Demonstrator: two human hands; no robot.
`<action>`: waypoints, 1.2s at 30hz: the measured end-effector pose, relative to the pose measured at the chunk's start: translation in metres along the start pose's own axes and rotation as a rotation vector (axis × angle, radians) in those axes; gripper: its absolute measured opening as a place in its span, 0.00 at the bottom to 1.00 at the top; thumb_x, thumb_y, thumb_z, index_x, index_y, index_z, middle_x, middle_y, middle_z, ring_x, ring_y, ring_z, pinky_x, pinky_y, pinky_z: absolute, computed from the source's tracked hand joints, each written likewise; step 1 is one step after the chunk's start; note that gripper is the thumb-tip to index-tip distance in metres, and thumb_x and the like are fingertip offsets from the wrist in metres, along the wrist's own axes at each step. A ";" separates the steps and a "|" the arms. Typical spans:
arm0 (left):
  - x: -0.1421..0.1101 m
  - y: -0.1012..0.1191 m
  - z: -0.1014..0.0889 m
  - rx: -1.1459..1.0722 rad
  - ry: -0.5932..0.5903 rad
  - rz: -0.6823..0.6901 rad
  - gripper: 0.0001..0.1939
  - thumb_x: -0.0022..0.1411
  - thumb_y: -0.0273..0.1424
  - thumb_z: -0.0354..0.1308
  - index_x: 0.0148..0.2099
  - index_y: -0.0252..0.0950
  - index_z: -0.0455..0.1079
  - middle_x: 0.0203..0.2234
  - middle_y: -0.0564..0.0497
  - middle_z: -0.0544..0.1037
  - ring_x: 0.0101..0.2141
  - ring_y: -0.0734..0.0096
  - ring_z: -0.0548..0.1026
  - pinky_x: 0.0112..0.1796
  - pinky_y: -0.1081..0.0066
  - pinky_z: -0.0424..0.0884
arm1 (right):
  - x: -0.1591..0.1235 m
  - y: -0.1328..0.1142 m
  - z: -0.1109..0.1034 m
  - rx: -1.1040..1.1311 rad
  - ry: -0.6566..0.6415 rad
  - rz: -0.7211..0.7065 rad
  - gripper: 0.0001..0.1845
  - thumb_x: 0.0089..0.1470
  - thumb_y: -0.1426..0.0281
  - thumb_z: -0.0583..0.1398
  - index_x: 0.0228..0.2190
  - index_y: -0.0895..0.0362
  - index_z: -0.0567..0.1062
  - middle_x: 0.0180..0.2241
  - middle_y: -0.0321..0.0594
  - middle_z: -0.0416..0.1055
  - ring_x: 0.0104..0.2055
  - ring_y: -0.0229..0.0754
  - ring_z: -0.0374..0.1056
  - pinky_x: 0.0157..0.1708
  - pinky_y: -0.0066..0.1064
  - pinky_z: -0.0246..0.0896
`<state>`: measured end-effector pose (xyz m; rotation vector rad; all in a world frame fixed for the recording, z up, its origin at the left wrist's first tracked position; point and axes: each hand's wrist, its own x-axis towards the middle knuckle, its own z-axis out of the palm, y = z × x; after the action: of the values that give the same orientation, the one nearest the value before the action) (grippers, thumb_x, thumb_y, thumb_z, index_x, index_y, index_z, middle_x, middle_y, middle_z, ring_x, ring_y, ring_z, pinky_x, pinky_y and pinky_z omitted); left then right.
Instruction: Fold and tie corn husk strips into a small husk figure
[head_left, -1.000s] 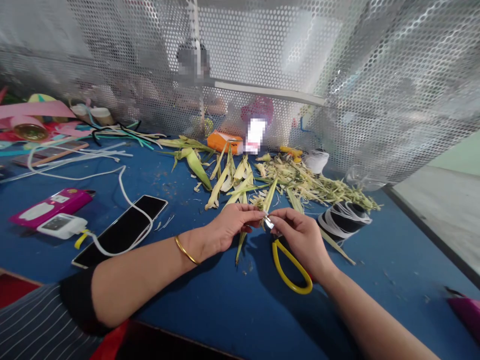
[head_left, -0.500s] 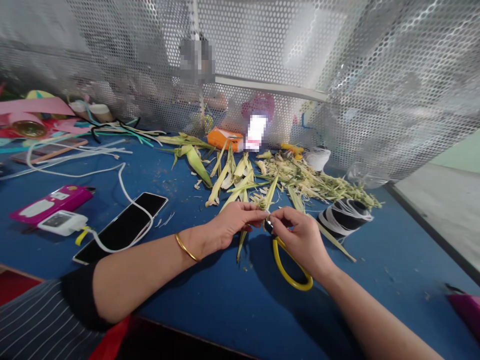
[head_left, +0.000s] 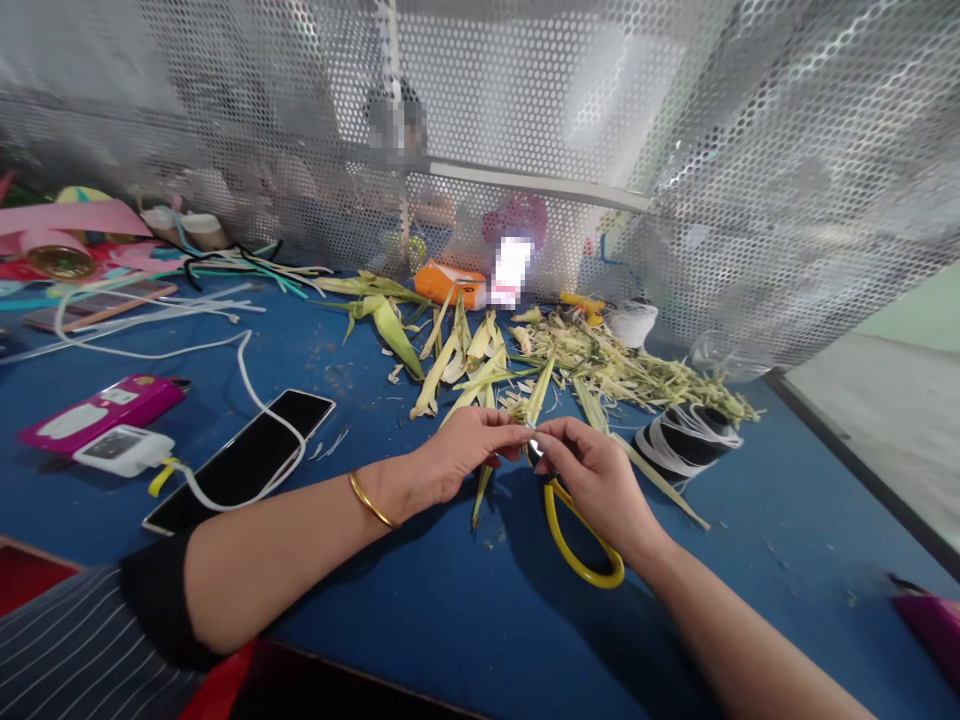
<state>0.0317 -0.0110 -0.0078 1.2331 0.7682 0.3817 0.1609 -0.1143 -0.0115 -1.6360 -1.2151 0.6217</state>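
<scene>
My left hand [head_left: 484, 440] is closed in a pinch on a small yellow-green piece of corn husk [head_left: 517, 410], whose tip shows above the fingers. Close against those fingertips, my right hand [head_left: 589, 465] also pinches. A whitish bit shows between the two hands, but the fingers cover most of whatever the right one holds. Yellow-handled scissors [head_left: 585, 575] are under my right hand, their blades mostly hidden. Strips of corn husk [head_left: 442, 370] lie just beyond both hands on the blue table [head_left: 450, 620].
On the right stands a black spool with white string [head_left: 686, 445]. Husk scraps [head_left: 622, 355] are heaped behind it. To the left lie a black phone [head_left: 247, 450], a white cable and a magenta device [head_left: 105, 410]. A perforated screen [head_left: 525, 100] hangs behind, with a person beyond it.
Both hands stay together in nearly the same place, with only slight finger movement. The view has shifted a little; nothing else has visibly moved.
</scene>
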 end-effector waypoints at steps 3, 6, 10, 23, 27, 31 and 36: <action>0.001 -0.003 -0.001 0.047 0.019 0.062 0.11 0.49 0.35 0.66 0.24 0.34 0.70 0.19 0.54 0.70 0.24 0.77 0.67 0.27 0.73 0.58 | 0.001 0.000 0.002 0.153 -0.069 0.118 0.10 0.50 0.61 0.62 0.26 0.55 0.76 0.21 0.34 0.71 0.24 0.39 0.65 0.28 0.32 0.59; 0.000 -0.003 0.000 0.086 0.027 0.083 0.11 0.49 0.36 0.66 0.25 0.34 0.70 0.19 0.54 0.70 0.24 0.76 0.67 0.26 0.73 0.58 | 0.001 0.001 0.003 0.212 -0.080 0.170 0.09 0.48 0.62 0.63 0.24 0.56 0.76 0.19 0.33 0.70 0.22 0.37 0.65 0.28 0.32 0.60; -0.001 -0.003 0.000 0.124 -0.001 0.077 0.13 0.48 0.38 0.67 0.26 0.34 0.71 0.19 0.54 0.71 0.25 0.76 0.67 0.26 0.73 0.58 | 0.000 0.000 0.003 0.252 -0.054 0.175 0.09 0.47 0.64 0.63 0.22 0.56 0.76 0.19 0.33 0.70 0.22 0.36 0.65 0.28 0.31 0.61; -0.002 0.000 -0.002 0.149 -0.081 0.103 0.13 0.51 0.39 0.65 0.30 0.34 0.69 0.22 0.55 0.72 0.24 0.76 0.67 0.27 0.73 0.59 | 0.003 -0.002 0.001 0.378 -0.048 0.246 0.11 0.42 0.62 0.66 0.22 0.58 0.76 0.17 0.34 0.70 0.21 0.35 0.63 0.27 0.30 0.59; -0.001 -0.001 -0.001 0.073 -0.056 0.100 0.10 0.50 0.33 0.66 0.30 0.34 0.70 0.23 0.55 0.73 0.25 0.77 0.68 0.29 0.73 0.60 | 0.004 -0.002 0.000 0.372 -0.063 0.254 0.12 0.41 0.62 0.67 0.21 0.58 0.76 0.17 0.33 0.69 0.21 0.34 0.63 0.27 0.30 0.58; 0.000 -0.002 -0.002 -0.035 -0.048 0.055 0.09 0.49 0.33 0.67 0.29 0.33 0.73 0.23 0.53 0.74 0.26 0.77 0.68 0.31 0.72 0.61 | 0.004 -0.001 -0.002 0.431 -0.113 0.283 0.11 0.41 0.63 0.68 0.22 0.59 0.76 0.18 0.34 0.69 0.21 0.33 0.63 0.27 0.29 0.57; 0.001 -0.004 -0.001 -0.209 -0.121 -0.062 0.11 0.47 0.35 0.69 0.31 0.33 0.75 0.27 0.51 0.76 0.30 0.76 0.69 0.32 0.73 0.60 | 0.004 0.002 -0.004 0.569 -0.174 0.363 0.12 0.39 0.63 0.70 0.23 0.59 0.77 0.20 0.34 0.70 0.21 0.32 0.63 0.26 0.27 0.56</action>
<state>0.0311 -0.0111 -0.0120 1.0243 0.6444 0.3245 0.1663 -0.1119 -0.0114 -1.3309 -0.7554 1.2343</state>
